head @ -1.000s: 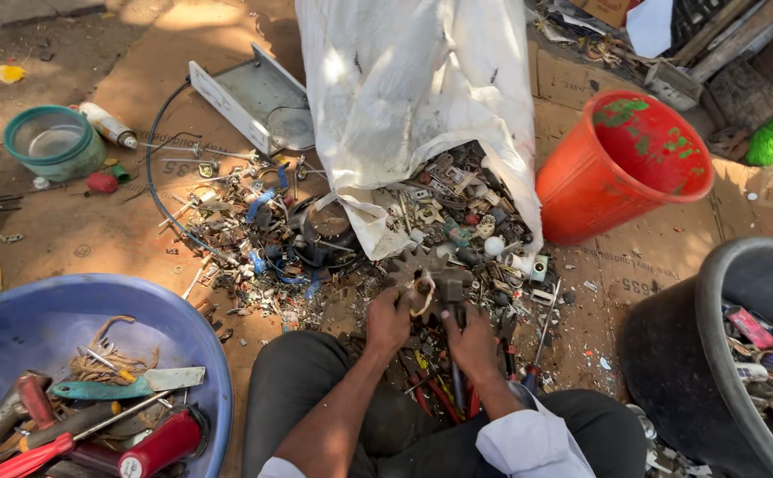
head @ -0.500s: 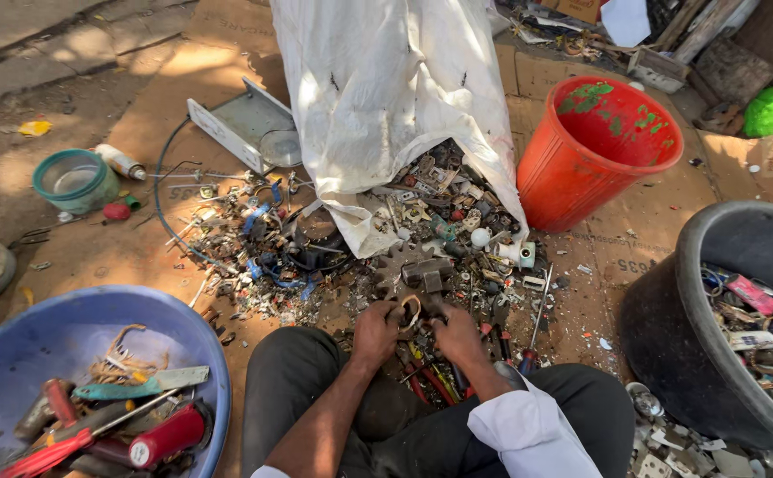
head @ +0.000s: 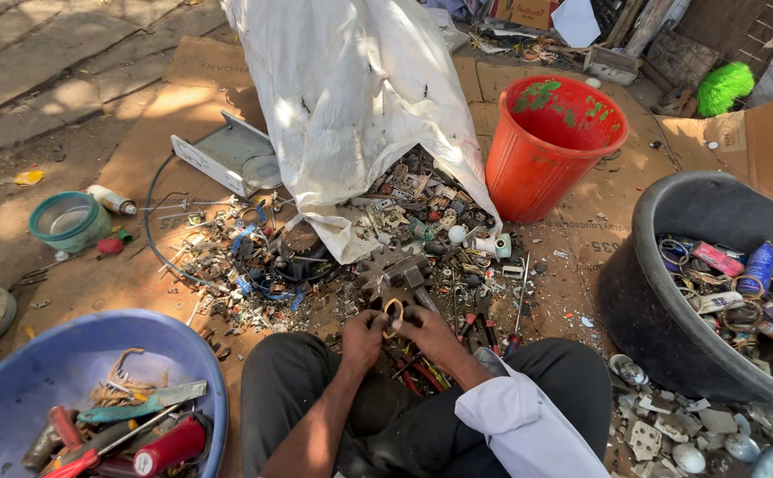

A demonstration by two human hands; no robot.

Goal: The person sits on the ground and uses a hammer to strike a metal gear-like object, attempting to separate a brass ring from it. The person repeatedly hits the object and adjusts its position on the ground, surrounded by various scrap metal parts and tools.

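Metal ring (head: pixel 393 309) now sits pinched between your left hand (head: pixel 364 335) and right hand (head: pixel 428 329), pulled back from the scrap pile (head: pixel 316 257), fingers closed on it.

Harsh dappled sunlight, sharp, wide-angle distortion

The small pale metal ring (head: pixel 394 309) pinched between the left hand (head: pixel 364 336) and right hand (head: pixel 426 329) is half covered by fingers; what it is, hard to say. The big white woven sack (head: pixel 351 97) runs off the top edge and hides the back of the rusty scrap heap (head: pixel 333 257). The blue plastic basin (head: pixel 15 389) is cut by the bottom edge, the black rubber tub (head: pixel 661 292) by the right. The tub's small bits are too tiny to tell apart.
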